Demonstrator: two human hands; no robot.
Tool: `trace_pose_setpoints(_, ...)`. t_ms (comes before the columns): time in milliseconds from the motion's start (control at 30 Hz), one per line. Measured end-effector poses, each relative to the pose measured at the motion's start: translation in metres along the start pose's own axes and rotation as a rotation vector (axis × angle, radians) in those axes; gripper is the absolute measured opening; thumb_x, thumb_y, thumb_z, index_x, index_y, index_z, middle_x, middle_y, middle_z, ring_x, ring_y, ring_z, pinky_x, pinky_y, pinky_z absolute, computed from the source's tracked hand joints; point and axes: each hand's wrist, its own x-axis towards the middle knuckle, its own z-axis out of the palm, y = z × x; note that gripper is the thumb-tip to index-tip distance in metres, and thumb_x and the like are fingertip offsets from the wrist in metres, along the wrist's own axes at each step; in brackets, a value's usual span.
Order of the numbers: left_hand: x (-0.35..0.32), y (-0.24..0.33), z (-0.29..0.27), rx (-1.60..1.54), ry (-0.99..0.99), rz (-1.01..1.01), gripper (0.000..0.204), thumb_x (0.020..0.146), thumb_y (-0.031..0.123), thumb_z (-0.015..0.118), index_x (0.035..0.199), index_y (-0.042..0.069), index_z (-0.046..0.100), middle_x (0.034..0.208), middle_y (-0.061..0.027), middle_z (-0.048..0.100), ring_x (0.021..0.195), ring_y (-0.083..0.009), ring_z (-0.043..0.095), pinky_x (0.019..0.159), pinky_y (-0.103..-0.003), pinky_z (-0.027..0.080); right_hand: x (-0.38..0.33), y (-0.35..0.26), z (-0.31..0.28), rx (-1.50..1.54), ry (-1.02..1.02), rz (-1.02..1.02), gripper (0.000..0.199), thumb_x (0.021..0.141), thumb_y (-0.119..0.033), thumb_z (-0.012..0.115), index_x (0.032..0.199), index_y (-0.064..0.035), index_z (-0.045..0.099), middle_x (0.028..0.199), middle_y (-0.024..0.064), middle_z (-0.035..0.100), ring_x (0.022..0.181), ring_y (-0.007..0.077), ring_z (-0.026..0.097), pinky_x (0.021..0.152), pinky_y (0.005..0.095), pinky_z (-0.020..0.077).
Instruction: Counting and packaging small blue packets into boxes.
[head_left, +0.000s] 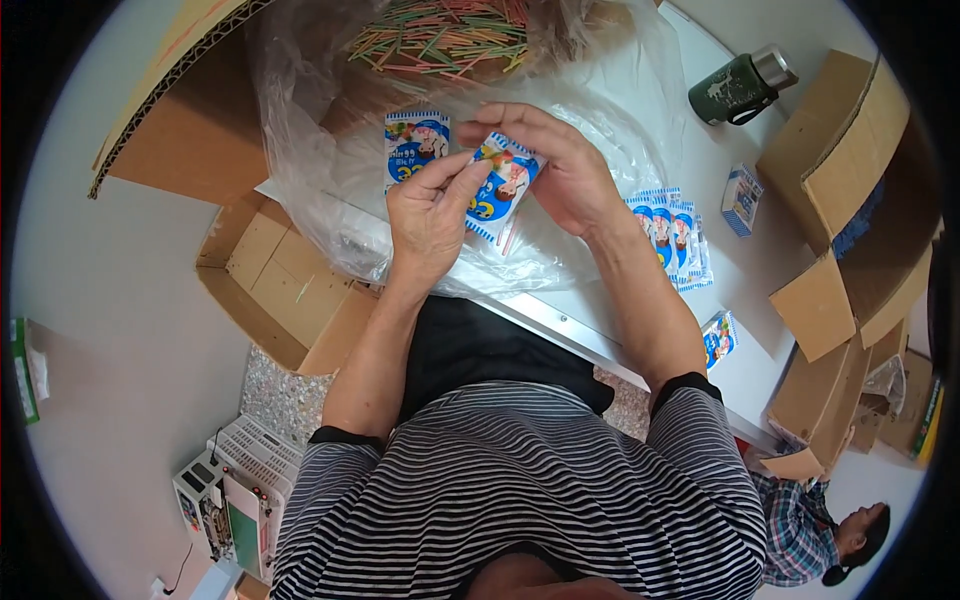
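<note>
My left hand pinches a small blue-and-white printed packet between thumb and fingers, holding it tilted over the clear plastic sheet. Beside its upper right edge is my right hand, its fingers stretched out to the left and loosely curved; the thumb is mostly hidden behind the packet. A similar packet lies flat just beyond my left hand. Under the held packet, a thin pink stick shows on the plastic. Many thin pink, green and yellow sticks are heaped at the far side, within the clear plastic bag.
Right of my right forearm lie several stacked packets, a single packet and a small blue-and-white box on the white table. A green bottle and open cardboard boxes stand farther right. Another person is at lower right.
</note>
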Motion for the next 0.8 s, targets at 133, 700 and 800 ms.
trace_pose_setpoints(133, -0.003, 0.004, 0.004, -0.082, 0.042, -0.005, 0.016, 0.094, 0.007, 0.071, 0.105, -0.004, 0.070, 0.087, -0.0046, 0.071, 0.077, -0.0049, 0.063, 0.067, -0.019, 0.050, -0.011, -0.006, 0.004, 0.058, 0.094, -0.088, 0.035, 0.102, -0.022, 0.051, 0.123, 0.0039, 0.061, 0.120, 0.0182, 0.066, 0.116, 0.0247, 0.061, 0.104, 0.0368, 0.0441)
trace_pose_setpoints(700, 0.036, 0.023, -0.062, 1.264, 0.246, -0.032, 0.038, 0.080, 0.042, 0.078, 0.090, 0.006, 0.072, 0.086, -0.0125, 0.072, 0.079, -0.0315, 0.070, 0.070, -0.043, 0.051, -0.115, -0.067, -0.052, -1.642, 0.395, 0.318, 0.041, 0.086, -0.014, 0.074, 0.122, -0.0009, 0.058, 0.095, 0.0161, 0.068, 0.077, 0.0245, 0.065, 0.071, 0.0341, 0.0519)
trace_pose_setpoints(800, 0.036, 0.021, -0.061, 1.115, 0.239, -0.053, 0.033, 0.079, 0.038, 0.080, 0.089, 0.007, 0.076, 0.082, -0.0102, 0.074, 0.075, -0.0261, 0.070, 0.069, -0.037, 0.051, -0.099, -0.071, -0.042, -1.729, 0.476, 0.040, 0.034, 0.088, -0.015, 0.072, 0.116, 0.0000, 0.062, 0.099, 0.0180, 0.066, 0.082, 0.0304, 0.065, 0.072, 0.0360, 0.0525)
